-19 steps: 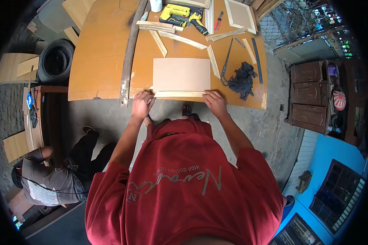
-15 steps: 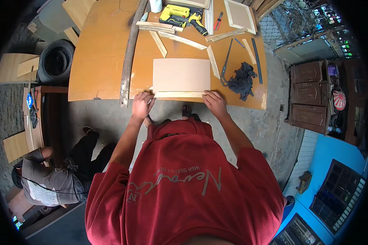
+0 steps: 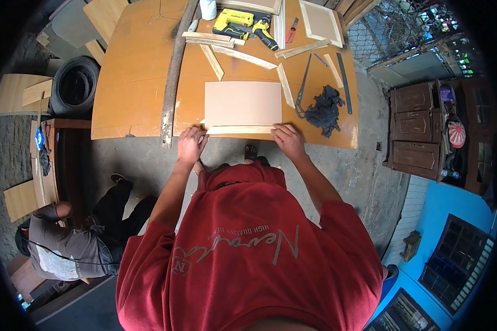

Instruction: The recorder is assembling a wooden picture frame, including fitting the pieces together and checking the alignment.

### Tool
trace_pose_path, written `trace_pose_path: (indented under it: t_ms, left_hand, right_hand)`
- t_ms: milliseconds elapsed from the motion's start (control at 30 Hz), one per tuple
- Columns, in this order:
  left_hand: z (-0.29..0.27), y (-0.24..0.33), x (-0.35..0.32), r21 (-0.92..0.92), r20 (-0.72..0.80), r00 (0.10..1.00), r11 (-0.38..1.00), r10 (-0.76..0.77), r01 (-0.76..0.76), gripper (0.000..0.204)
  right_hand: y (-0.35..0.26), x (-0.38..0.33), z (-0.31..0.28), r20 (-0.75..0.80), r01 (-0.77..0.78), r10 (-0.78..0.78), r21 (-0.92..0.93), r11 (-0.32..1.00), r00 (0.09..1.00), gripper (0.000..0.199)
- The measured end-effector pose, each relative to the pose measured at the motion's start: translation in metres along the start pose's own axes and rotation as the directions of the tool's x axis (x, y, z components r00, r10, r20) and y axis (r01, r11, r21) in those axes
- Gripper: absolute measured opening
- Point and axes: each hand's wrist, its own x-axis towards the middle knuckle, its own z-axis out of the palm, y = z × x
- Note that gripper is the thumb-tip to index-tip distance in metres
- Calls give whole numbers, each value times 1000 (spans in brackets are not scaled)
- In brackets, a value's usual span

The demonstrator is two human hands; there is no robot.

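A thin tan board (image 3: 243, 103) lies flat at the front of the orange-brown table (image 3: 130, 94). Along its near edge runs a pale wooden strip (image 3: 240, 130). My left hand (image 3: 192, 142) pinches the strip's left end, thumb and fingers closed at the board's corner. At the other end my right hand (image 3: 287, 139) grips the strip the same way, its fingertips on top. Both forearms reach up from my red shirt.
Loose wooden strips (image 3: 244, 56), a yellow nail gun (image 3: 232, 23), a yellow drill (image 3: 265, 33), a hacksaw (image 3: 302, 88) and a dark cloth (image 3: 324, 110) lie beyond and right of the board. A long bar (image 3: 174, 83) crosses the table on the left. Another person (image 3: 74, 243) sits at lower left.
The view has shifted slightly, moving the table a little down and left in the picture. My hands keep their hold on the strip's ends.
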Motion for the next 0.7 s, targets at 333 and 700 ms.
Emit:
trace_pose_path:
  t_ms: [333,700]
  left_hand:
    - [16,60,15,-78,153,973,983,174,-164,56]
    - [40,92,14,-29,346,895,956,283,-291,68]
  right_hand:
    - [-14,10,-12,11,8,-8,-23,1000,1000,16]
    - [25,71,-7,2,-164,164,38,986,986,19]
